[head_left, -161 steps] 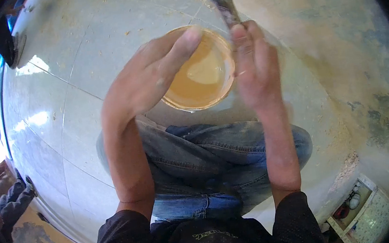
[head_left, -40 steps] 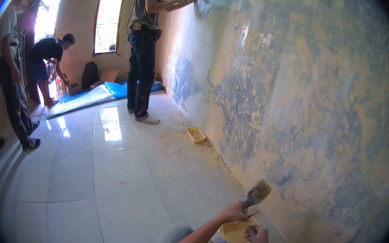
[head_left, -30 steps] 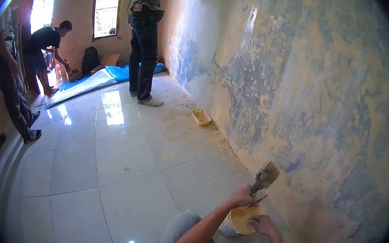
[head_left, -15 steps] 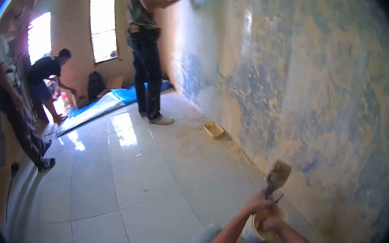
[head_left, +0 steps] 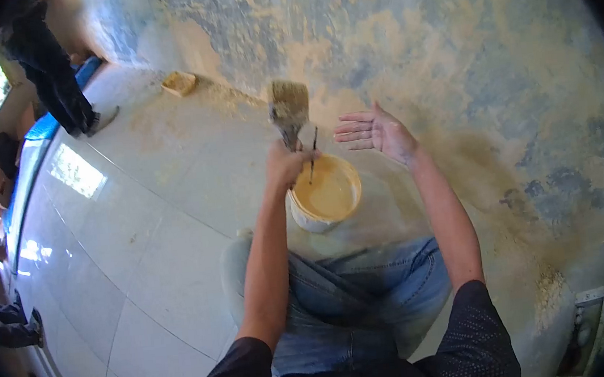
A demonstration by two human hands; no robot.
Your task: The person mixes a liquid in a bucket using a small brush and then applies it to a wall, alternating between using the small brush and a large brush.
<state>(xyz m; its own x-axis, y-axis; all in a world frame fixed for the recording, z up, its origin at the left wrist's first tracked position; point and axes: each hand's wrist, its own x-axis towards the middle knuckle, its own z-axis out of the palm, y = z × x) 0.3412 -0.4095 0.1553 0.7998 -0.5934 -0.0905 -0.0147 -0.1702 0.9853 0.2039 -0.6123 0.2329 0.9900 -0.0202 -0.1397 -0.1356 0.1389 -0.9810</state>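
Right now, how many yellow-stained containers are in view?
2: the bucket before the crossed legs, and the small tray on the floor near the wall. Others could be hidden.

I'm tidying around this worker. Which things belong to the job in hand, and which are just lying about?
Apparently in use:
Wide brush and thin dark stick, in the left hand
Bucket of yellowish liquid

Apparently lying about:
Yellowish tray near the wall
Blue sheet
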